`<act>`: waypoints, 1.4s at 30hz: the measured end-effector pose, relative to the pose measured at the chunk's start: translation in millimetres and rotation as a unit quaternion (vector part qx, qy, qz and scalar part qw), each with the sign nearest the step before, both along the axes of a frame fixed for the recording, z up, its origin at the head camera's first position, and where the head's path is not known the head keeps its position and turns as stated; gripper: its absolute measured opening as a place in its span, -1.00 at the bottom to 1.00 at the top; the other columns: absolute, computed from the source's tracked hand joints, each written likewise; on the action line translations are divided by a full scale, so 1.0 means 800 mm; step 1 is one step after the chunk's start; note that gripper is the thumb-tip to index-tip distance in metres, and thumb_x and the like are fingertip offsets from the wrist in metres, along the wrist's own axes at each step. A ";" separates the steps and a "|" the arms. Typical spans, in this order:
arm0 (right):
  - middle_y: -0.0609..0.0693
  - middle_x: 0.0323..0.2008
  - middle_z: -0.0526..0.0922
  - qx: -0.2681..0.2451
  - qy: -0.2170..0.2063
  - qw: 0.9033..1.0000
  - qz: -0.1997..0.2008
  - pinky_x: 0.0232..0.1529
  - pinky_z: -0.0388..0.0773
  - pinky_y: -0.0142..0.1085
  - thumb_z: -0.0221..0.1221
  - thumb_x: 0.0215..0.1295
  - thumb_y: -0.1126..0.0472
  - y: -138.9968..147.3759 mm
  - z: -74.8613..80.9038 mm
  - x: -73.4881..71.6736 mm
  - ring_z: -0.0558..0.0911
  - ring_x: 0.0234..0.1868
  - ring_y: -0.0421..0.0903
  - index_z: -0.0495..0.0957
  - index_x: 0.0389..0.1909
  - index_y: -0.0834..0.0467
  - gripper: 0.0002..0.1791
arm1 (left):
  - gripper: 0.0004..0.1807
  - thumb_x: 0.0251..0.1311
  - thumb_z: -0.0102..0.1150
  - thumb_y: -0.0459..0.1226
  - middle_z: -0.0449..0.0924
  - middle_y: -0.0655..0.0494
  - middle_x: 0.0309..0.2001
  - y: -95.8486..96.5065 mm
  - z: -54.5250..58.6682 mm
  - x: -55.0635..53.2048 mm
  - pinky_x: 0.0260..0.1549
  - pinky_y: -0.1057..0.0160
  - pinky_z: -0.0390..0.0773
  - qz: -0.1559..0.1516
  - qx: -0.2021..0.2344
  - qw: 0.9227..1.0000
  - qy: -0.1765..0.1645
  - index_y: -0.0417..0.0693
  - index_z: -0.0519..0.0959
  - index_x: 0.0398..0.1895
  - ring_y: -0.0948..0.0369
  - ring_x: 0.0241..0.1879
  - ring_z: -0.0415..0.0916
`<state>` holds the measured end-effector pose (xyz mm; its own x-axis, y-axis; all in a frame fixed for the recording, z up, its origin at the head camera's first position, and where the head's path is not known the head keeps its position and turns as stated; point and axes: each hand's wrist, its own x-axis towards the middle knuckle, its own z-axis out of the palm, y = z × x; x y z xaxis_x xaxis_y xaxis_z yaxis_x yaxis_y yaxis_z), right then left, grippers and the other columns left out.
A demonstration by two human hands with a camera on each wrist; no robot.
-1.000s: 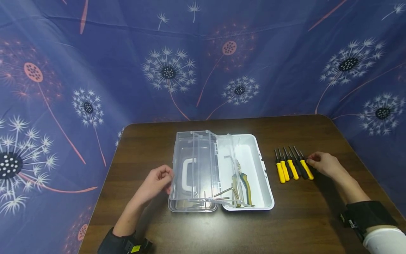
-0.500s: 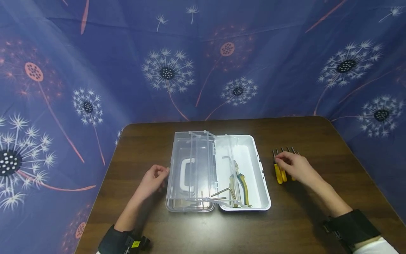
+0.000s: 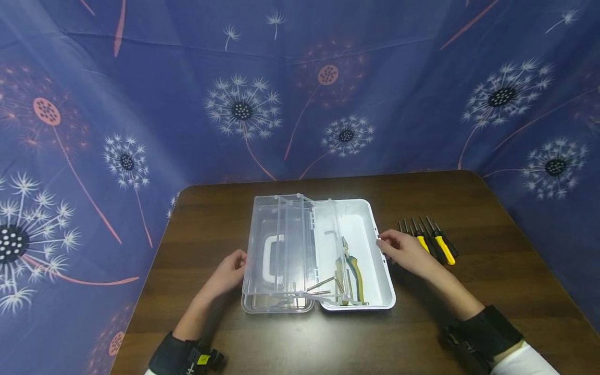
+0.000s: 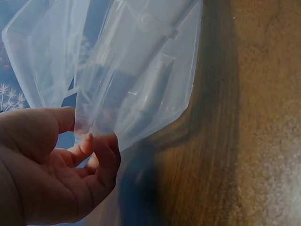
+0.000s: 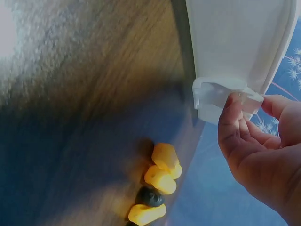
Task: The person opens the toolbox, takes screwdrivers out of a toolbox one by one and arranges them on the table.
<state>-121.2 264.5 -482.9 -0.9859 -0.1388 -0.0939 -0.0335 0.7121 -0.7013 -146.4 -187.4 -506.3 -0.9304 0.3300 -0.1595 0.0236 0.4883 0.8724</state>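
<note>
A toolbox lies opened out flat on the table, its clear lid (image 3: 255,302) to the left and its white base (image 3: 365,219) to the right. My left hand (image 3: 229,272) is at the lid's left edge; in the left wrist view, thumb and curled fingers pinch the clear plastic lid (image 4: 155,89). At the base's right wall, my right hand (image 3: 407,254) pinches the white latch (image 5: 209,96) between thumb and fingers. Pliers with yellow-green handles (image 3: 356,276) lie inside the base. Bent hex keys (image 3: 323,284) show near the front, under or in the clear raised tray (image 3: 300,250).
Right of the box lies a row of screwdrivers (image 3: 445,250) with yellow and black handles, partly hidden behind my right hand. Brown wooden table (image 3: 356,338) surrounds the box. A blue dandelion-print cloth (image 3: 300,104) hangs behind it.
My right hand has moved left from the far end of the screwdriver row, across the screwdrivers, to the base's latch. My left hand stays by the lid's edge.
</note>
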 end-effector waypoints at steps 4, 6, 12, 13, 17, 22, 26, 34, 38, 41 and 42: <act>0.15 -0.33 0.62 -0.004 0.004 1.000 -0.005 -0.44 0.70 -0.24 0.10 0.38 0.12 -0.004 -0.005 0.001 0.61 -0.45 -0.08 0.49 0.06 0.36 -0.60 | -0.93 0.19 0.08 -0.42 0.49 -0.01 -0.48 -0.002 0.001 -0.001 -0.58 0.32 0.51 0.005 -0.020 0.998 0.053 -0.29 0.44 -0.36 0.24 -0.51 0.43; 0.15 -0.34 0.62 -0.005 0.006 1.000 -0.008 -0.43 0.71 -0.22 0.10 0.38 0.13 -0.005 -0.007 0.001 0.62 -0.44 -0.07 0.49 0.06 0.35 -0.61 | -0.94 0.17 0.09 -0.42 0.52 -0.06 -0.43 -0.002 0.007 0.000 -0.50 0.32 0.49 0.003 -0.026 0.997 0.076 -0.27 0.44 -0.37 0.24 -0.45 0.42; 0.10 -0.38 0.60 0.007 0.015 1.000 -0.014 -0.48 0.62 -0.32 0.10 0.37 0.12 -0.008 -0.008 0.002 0.58 -0.46 -0.07 0.50 0.03 0.31 -0.63 | -0.88 0.29 0.04 -0.38 0.52 -0.25 -0.22 -0.002 0.027 0.002 -0.41 0.26 0.67 0.013 0.036 0.999 0.019 -0.30 0.35 -0.27 0.16 -0.31 0.52; 0.09 -0.39 0.60 0.008 0.016 1.000 -0.013 -0.50 0.60 -0.33 0.10 0.37 0.11 -0.008 -0.008 0.003 0.56 -0.47 -0.08 0.50 0.03 0.30 -0.63 | -0.85 0.32 0.04 -0.35 0.51 -0.26 -0.17 -0.002 0.030 0.003 -0.40 0.24 0.69 0.016 0.043 0.999 0.011 -0.30 0.34 -0.25 0.14 -0.25 0.54; 0.08 -0.41 0.60 0.004 0.024 1.000 -0.011 -0.53 0.55 -0.34 0.10 0.37 0.12 -0.011 -0.007 0.005 0.52 -0.49 -0.11 0.51 0.02 0.30 -0.64 | -0.75 0.34 0.08 -0.24 0.48 -0.27 -0.11 -0.002 0.042 0.006 -0.41 0.18 0.70 0.019 0.056 0.998 0.005 -0.27 0.33 -0.22 0.04 -0.16 0.55; 0.06 -0.43 0.59 -0.004 0.030 1.000 -0.005 -0.54 0.52 -0.34 0.10 0.37 0.12 -0.016 -0.009 0.005 0.50 -0.50 -0.13 0.53 0.00 0.30 -0.65 | -0.71 0.35 0.07 -0.16 0.47 -0.25 -0.05 -0.005 0.055 0.011 -0.37 0.11 0.70 0.023 0.069 0.997 0.005 -0.25 0.36 -0.18 -0.03 -0.07 0.51; 0.07 -0.43 0.59 -0.008 0.032 0.999 -0.002 -0.54 0.52 -0.32 0.10 0.38 0.13 -0.022 -0.009 0.006 0.52 -0.49 -0.09 0.52 0.00 0.31 -0.66 | -0.68 0.42 -0.03 -0.15 0.46 -0.31 -0.06 -0.006 0.067 0.012 -0.34 0.02 0.71 0.030 0.081 0.996 0.013 -0.30 0.37 -0.10 -0.06 -0.09 0.50; 0.09 -0.44 0.60 -0.029 0.027 0.999 0.008 -0.55 0.54 -0.33 0.10 0.37 0.18 -0.037 -0.009 0.007 0.56 -0.49 0.01 0.50 -0.02 0.34 -0.68 | -0.72 0.38 -0.27 -0.48 0.42 -0.35 0.17 -0.014 0.089 0.012 -0.33 0.16 0.72 0.057 0.138 0.987 0.066 -0.44 0.34 0.07 0.10 -0.04 0.56; 0.08 -0.44 0.60 -0.034 0.031 0.999 0.014 -0.55 0.55 -0.32 0.10 0.37 0.16 -0.045 -0.011 0.006 0.57 -0.49 0.02 0.49 -0.02 0.33 -0.68 | -0.64 0.29 -0.17 -0.56 0.37 -0.35 0.22 -0.016 0.092 0.012 -0.26 0.24 0.71 0.030 0.191 0.979 0.067 -0.43 0.26 0.16 0.23 -0.04 0.58; 0.09 -0.42 0.62 -0.041 0.029 0.999 0.012 -0.52 0.60 -0.27 0.10 0.38 0.15 -0.050 -0.012 0.006 0.59 -0.49 -0.01 0.49 0.00 0.33 -0.66 | -0.57 0.28 -0.07 -0.56 0.39 -0.31 0.18 -0.017 0.089 0.013 -0.19 0.33 0.67 0.005 0.211 0.975 0.074 -0.40 0.21 0.22 0.25 -0.01 0.56; 0.10 -0.41 0.62 -0.043 0.026 0.999 0.011 -0.51 0.62 -0.24 0.10 0.38 0.14 -0.051 -0.012 0.007 0.60 -0.49 -0.03 0.48 0.00 0.33 -0.66 | -0.52 0.27 -0.05 -0.56 0.39 -0.29 0.17 -0.018 0.088 0.013 -0.15 0.34 0.66 -0.009 0.221 0.973 0.070 -0.38 0.17 0.25 0.23 0.02 0.54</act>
